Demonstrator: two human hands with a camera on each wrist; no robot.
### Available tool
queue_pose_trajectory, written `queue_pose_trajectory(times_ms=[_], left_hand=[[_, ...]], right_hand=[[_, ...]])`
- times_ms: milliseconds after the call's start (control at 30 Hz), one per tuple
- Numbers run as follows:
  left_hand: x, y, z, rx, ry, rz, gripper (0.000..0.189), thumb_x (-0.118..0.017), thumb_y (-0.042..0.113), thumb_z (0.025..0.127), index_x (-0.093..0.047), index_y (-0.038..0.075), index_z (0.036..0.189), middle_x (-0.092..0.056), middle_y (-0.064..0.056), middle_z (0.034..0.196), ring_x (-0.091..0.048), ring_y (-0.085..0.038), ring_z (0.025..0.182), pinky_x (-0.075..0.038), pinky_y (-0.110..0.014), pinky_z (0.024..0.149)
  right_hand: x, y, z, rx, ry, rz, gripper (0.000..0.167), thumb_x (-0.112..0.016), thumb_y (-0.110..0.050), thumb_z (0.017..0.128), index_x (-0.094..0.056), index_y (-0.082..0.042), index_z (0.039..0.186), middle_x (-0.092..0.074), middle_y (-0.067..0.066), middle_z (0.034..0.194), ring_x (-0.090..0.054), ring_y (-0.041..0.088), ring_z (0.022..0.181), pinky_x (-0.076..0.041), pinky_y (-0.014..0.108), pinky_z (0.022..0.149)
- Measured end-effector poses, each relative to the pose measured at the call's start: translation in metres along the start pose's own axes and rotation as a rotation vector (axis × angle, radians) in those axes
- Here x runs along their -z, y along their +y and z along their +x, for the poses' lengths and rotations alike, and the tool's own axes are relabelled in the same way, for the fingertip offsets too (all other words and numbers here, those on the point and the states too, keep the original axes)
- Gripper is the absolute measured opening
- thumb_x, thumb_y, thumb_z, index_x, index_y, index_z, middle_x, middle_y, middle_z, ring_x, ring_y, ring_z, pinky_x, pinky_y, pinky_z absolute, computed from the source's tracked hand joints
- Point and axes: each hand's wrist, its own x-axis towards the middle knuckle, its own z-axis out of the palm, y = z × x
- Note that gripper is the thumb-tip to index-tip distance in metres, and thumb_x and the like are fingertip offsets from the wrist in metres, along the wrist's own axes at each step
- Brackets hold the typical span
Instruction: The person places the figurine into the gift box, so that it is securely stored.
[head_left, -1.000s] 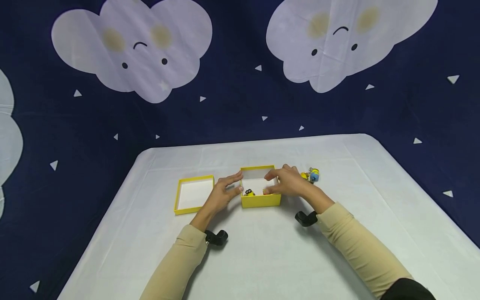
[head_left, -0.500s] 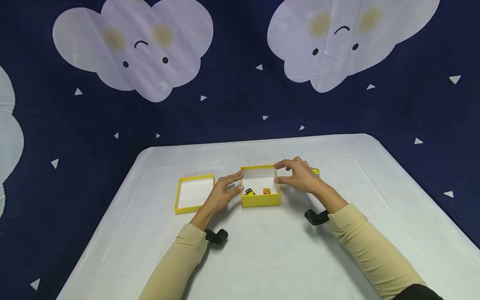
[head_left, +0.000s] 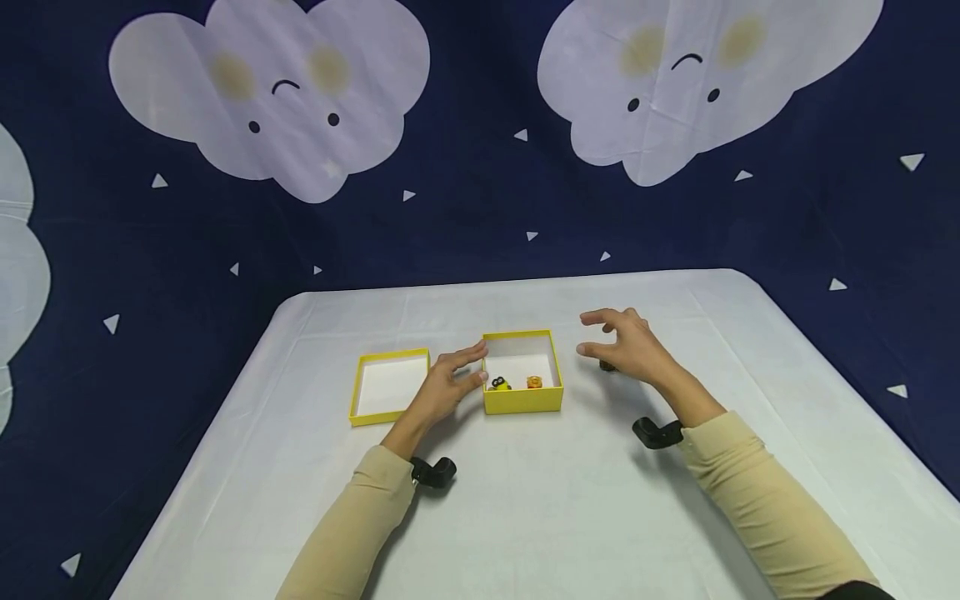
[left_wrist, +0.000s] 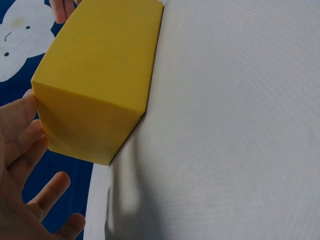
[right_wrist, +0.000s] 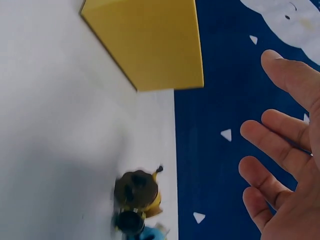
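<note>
An uncovered yellow box (head_left: 522, 402) with a white inside stands mid-table. In it sit a small yellow toy figure (head_left: 499, 384) with dark round eyes and a small orange toy figure (head_left: 534, 382). My left hand (head_left: 442, 383) touches the box's left side with extended fingers. To the right of the box, my right hand (head_left: 633, 346) hovers with fingers spread and nothing held. Near it in the right wrist view stand a brown-topped toy figure (right_wrist: 136, 190) and a partly cut-off blue one (right_wrist: 150, 233). The head view shows only a dark bit of these under the hand.
A shallow yellow-rimmed lid (head_left: 375, 420), white inside, lies left of the box, partly behind the left hand. The white-covered table (head_left: 525, 517) ends at the back against a dark blue cloth (head_left: 465, 242) printed with clouds.
My right hand has come out of the box and moved right, uncovering the orange toy figure left inside. It now covers most of the toys on the right. My left hand stays at the box.
</note>
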Motion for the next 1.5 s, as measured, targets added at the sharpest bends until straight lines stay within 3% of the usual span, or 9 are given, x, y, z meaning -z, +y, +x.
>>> queue_pose_trajectory(times_ms=[200,467,567,833,1067,1167,1500], left_hand=[[0.000,0.003,0.000,0.016,-0.015,-0.004,0.045,-0.062,0.021,0.091,-0.053,0.010,0.134,-0.043,0.003,0.148,-0.032,-0.026,0.139,-0.021,-0.051,0.116],[0.009,0.040,-0.013,0.015,-0.051,0.009,0.044,-0.060,0.012,0.092,-0.051,0.000,0.133,-0.042,-0.008,0.148,-0.033,-0.032,0.137,-0.026,-0.052,0.114],[0.009,0.043,-0.014,0.016,-0.050,0.009,0.044,-0.059,0.012,0.092,-0.051,0.000,0.133,-0.042,-0.008,0.148,-0.033,-0.032,0.138,-0.025,-0.052,0.114],[0.009,0.042,-0.014,0.006,-0.051,0.006,0.043,-0.059,0.012,0.092,-0.051,0.000,0.133,-0.043,-0.008,0.148,-0.033,-0.031,0.138,-0.027,-0.050,0.114],[0.008,0.034,-0.012,0.008,-0.049,-0.002,0.043,-0.060,0.013,0.092,-0.052,0.004,0.133,-0.042,-0.005,0.148,-0.033,-0.030,0.138,-0.027,-0.050,0.114],[0.009,0.041,-0.014,0.005,-0.059,-0.003,0.044,-0.059,0.011,0.092,-0.050,0.001,0.134,-0.042,-0.008,0.148,-0.032,-0.032,0.138,-0.026,-0.051,0.114],[0.010,0.044,-0.015,0.016,-0.056,0.004,0.044,-0.059,0.012,0.092,-0.050,0.001,0.134,-0.041,-0.007,0.149,-0.031,-0.032,0.138,-0.025,-0.053,0.115]], right_hand=[[0.005,0.016,-0.003,-0.025,0.028,0.017,0.063,-0.070,-0.047,0.081,-0.052,-0.016,0.133,-0.053,0.016,0.122,-0.042,0.036,0.114,-0.039,0.041,0.080],[0.004,0.037,-0.006,-0.052,0.033,0.008,0.065,-0.068,-0.048,0.082,-0.050,-0.013,0.134,-0.052,0.018,0.128,-0.041,0.032,0.113,-0.037,0.039,0.080],[0.003,0.043,-0.006,-0.063,0.028,0.005,0.066,-0.067,-0.049,0.083,-0.049,-0.013,0.135,-0.052,0.018,0.128,-0.041,0.031,0.111,-0.037,0.037,0.079],[0.001,0.052,-0.006,-0.077,0.032,-0.006,0.059,-0.068,-0.038,0.085,-0.051,-0.010,0.133,-0.054,0.019,0.120,-0.040,0.030,0.102,-0.031,0.033,0.075],[-0.003,0.061,-0.006,-0.093,-0.001,-0.057,0.058,-0.067,-0.038,0.085,-0.053,-0.008,0.133,-0.057,0.018,0.121,-0.038,0.032,0.101,-0.031,0.036,0.076],[-0.004,0.062,-0.006,-0.090,-0.006,-0.060,0.057,-0.067,-0.037,0.085,-0.053,-0.007,0.132,-0.058,0.018,0.124,-0.038,0.031,0.100,-0.030,0.037,0.076],[-0.009,0.068,-0.002,-0.055,0.008,-0.115,0.053,-0.069,-0.031,0.084,-0.057,-0.006,0.129,-0.057,0.021,0.130,-0.041,0.034,0.103,-0.030,0.041,0.079]])
